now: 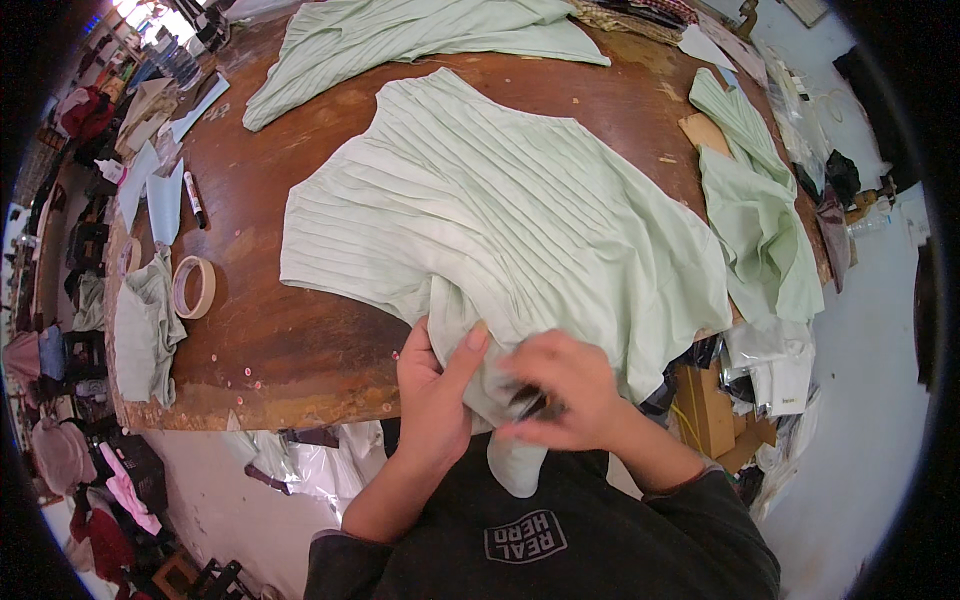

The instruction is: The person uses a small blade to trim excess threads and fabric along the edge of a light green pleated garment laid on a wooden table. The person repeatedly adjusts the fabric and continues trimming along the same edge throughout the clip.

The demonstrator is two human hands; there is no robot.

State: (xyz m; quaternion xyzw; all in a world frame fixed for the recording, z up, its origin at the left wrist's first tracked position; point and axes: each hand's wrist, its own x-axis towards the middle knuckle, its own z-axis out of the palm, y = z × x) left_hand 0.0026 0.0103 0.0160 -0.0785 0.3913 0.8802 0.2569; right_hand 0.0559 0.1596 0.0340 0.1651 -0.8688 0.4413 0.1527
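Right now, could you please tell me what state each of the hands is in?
Left hand: closed, holding the pale green pleated garment.
Right hand: closed around a small dark object, too blurred to identify.

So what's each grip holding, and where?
The left grip holds the pale green garment by its near side. The right grip holds a small dark thing, too blurred to tell where.

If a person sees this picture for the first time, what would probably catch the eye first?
Probably the large pale green pleated garment, spread across the middle of the brown wooden table. Next, at the table's near edge, the left hand grips its fabric, while the blurred right hand seems to hold a small dark object. The tan tape roll stands out on the table's left side.
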